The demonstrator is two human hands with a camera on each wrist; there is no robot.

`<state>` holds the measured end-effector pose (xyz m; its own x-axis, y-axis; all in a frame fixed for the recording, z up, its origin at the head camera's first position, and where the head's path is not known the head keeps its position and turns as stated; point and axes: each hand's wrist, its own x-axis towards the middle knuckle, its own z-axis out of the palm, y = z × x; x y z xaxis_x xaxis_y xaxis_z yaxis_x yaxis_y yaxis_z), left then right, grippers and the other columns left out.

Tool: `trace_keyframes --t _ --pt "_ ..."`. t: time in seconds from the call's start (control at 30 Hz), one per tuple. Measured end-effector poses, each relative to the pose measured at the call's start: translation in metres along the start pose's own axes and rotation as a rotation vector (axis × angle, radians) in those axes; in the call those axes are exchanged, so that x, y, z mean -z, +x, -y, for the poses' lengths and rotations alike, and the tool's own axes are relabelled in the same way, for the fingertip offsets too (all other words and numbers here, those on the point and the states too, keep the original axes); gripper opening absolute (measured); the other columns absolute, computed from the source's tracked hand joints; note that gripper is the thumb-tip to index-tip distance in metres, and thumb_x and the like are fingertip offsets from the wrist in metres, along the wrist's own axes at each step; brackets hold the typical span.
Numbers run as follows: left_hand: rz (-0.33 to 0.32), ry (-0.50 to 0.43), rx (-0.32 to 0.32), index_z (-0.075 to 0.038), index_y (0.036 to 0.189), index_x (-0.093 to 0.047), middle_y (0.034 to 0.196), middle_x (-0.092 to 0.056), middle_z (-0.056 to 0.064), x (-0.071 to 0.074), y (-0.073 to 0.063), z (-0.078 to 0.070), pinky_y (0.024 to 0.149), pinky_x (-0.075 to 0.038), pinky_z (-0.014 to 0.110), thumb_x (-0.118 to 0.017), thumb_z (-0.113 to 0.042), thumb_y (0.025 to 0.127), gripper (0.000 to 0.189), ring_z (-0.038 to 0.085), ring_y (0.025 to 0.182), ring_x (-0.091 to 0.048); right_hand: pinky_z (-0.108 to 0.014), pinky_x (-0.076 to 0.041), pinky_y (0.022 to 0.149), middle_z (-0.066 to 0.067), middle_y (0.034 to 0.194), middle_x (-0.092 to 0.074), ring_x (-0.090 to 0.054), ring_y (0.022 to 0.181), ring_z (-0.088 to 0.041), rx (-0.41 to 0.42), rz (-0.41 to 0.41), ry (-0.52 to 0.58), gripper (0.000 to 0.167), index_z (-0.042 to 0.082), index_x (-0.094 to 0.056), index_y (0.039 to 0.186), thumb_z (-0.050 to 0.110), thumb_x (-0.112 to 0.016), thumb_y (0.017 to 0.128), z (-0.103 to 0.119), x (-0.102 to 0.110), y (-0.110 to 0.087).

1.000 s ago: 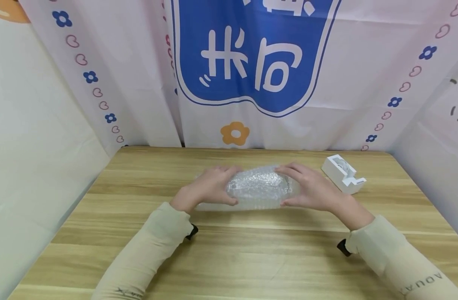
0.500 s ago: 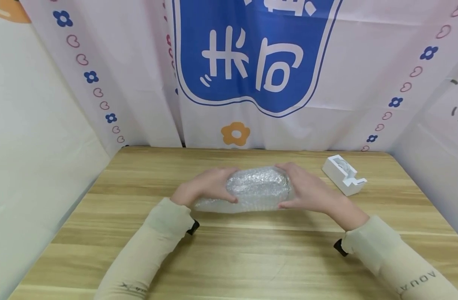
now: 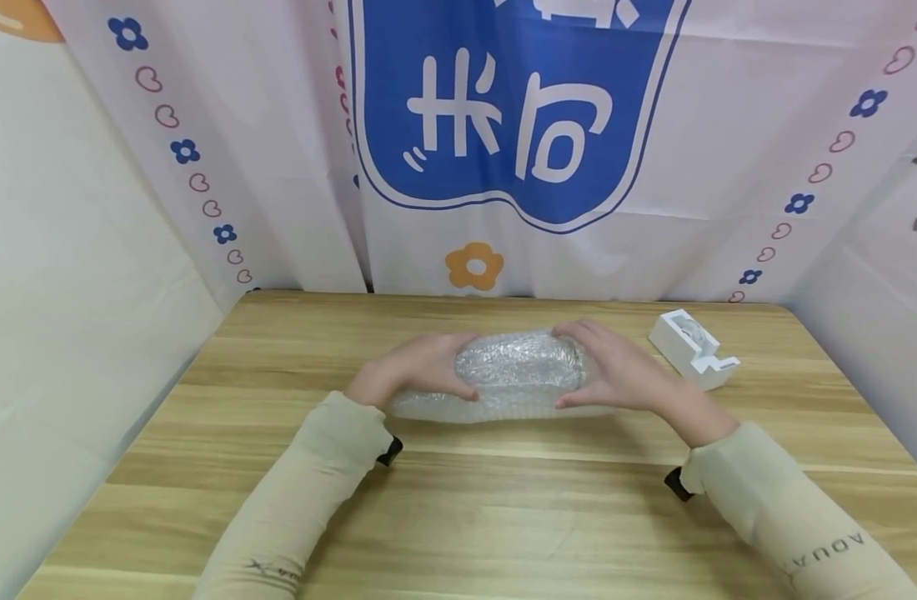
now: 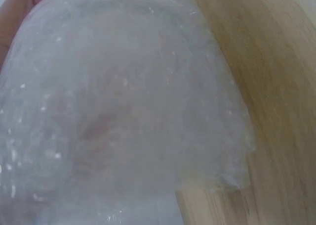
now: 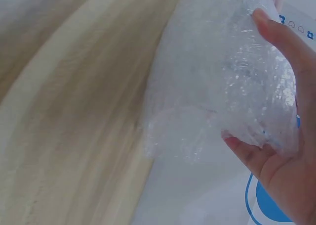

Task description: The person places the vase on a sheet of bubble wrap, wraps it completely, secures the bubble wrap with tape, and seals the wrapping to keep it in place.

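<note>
From my distant post I see only a small change over 1 second: the bubble-wrap bundle (image 3: 518, 362) seems turned slightly, and its lower flap (image 3: 522, 403) now shows more below the right hand (image 3: 623, 371). This hand and the left hand (image 3: 421, 368) grip the 2 ends, thumbs on the near side. The bundle is over the far half of the wooden table (image 3: 503, 508); whether it touches, I cannot tell. I judge the wrap is being settled, not yet fastened. The right wrist view shows a ragged wrap end (image 5: 173, 143), which the head view mostly hides. Only the head view shows the white tape dispenser (image 3: 687, 350).
</note>
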<state>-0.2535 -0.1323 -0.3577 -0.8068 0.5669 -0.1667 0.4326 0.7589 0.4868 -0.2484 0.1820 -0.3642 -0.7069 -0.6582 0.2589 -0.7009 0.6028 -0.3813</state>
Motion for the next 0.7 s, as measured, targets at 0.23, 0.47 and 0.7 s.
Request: trace_keyframes --t 0.23,0.47,0.7 --pt "0.006 -0.001 -0.001 -0.006 0.160 -0.032 0.158 -0.043 0.013 0.0007 0.0014 0.0020 0.117 -0.035 0.045 -0.084 -0.037 0.083 0.098 0.031 0.142 -0.044 -0.057 -0.047 0.103 -0.015 0.140 -0.058 -0.057 0.126 -0.038 -0.055 0.027 0.000 0.098 0.004 -0.054 0.143 0.046 -0.096 0.065 0.0028 0.0067 0.0044" --pt "0.003 -0.015 0.000 -0.005 0.159 -0.034 0.156 -0.045 0.014 0.0023 0.0014 0.0006 0.116 -0.037 0.045 -0.085 -0.036 0.083 0.097 0.031 0.139 -0.047 -0.058 -0.045 0.105 -0.016 0.143 -0.057 -0.056 0.127 -0.039 -0.098 0.044 0.033 0.098 0.004 -0.053 0.145 0.042 -0.097 0.066 0.0050 0.0094 0.0060" --pt "0.013 -0.030 0.012 -0.005 0.160 -0.033 0.158 -0.043 0.014 0.0029 0.0016 0.0011 0.117 -0.034 0.046 -0.085 -0.036 0.083 0.098 0.031 0.142 -0.044 -0.059 -0.047 0.103 -0.014 0.144 -0.056 -0.063 0.115 -0.034 -0.111 0.056 0.053 0.100 0.006 -0.052 0.148 0.046 -0.095 0.067 0.0026 0.0078 0.0062"
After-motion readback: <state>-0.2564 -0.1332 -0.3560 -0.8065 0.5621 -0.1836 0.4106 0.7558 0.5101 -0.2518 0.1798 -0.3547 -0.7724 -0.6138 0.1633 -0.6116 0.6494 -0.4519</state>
